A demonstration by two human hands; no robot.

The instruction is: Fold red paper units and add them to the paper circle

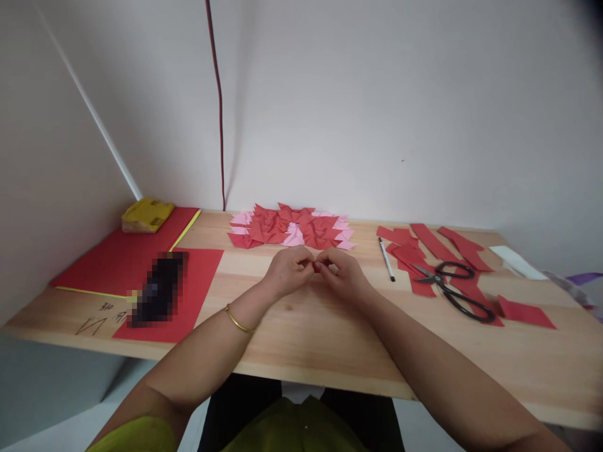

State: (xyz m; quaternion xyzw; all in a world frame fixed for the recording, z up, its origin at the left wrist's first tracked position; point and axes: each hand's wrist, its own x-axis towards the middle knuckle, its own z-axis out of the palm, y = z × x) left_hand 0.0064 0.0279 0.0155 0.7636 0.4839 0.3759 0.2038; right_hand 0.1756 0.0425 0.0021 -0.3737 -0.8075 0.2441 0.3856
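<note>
My left hand (292, 269) and my right hand (343, 274) meet above the middle of the wooden table, fingertips together. Between them a small bit of red paper (315, 267) shows, pinched by both hands; most of it is hidden by the fingers. Just beyond my hands, folded red paper pieces (268, 227) and folded pink paper pieces (294, 235) lie in rows near the wall. A gold bangle (239, 321) circles my left wrist.
Black-handled scissors (437, 280) lie on red paper strips (431, 242) at the right, beside a pen (387, 259). On the left are red sheets (198, 295), a blurred-out dark object (160, 292) and a yellow packet (148, 215). A white strip (518, 262) lies far right.
</note>
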